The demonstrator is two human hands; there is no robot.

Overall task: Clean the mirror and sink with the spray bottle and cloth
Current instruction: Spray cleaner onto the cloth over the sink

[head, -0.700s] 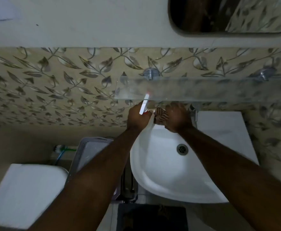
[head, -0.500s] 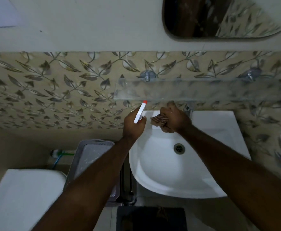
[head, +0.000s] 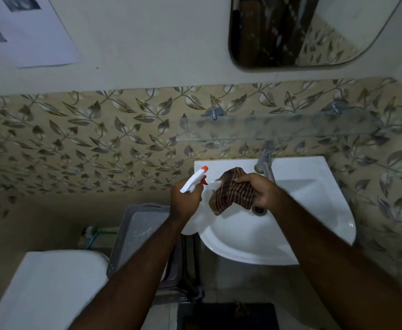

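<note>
My left hand [head: 185,201] grips a white spray bottle [head: 194,181] with an orange nozzle and trigger, held over the left rim of the white sink [head: 314,206]. The nozzle points up and to the right. My right hand [head: 262,190] holds a bunched brown striped cloth [head: 231,192] just right of the bottle, above the basin and near the drain [head: 259,210]. The mirror [head: 297,32] hangs on the wall above, at the top right. A metal tap [head: 265,163] stands at the back of the sink.
A clear glass shelf [head: 278,126] juts from the leaf-patterned tiles just above the tap. A grey basket [head: 138,232] sits left of the sink, a white toilet lid [head: 45,289] at lower left, a dark mat [head: 226,315] below. Paper [head: 23,32] hangs at upper left.
Both hands have pulled back from under the shelf toward me. The cloth has opened out in my right hand and the bottle's nozzle has come into fuller view.
</note>
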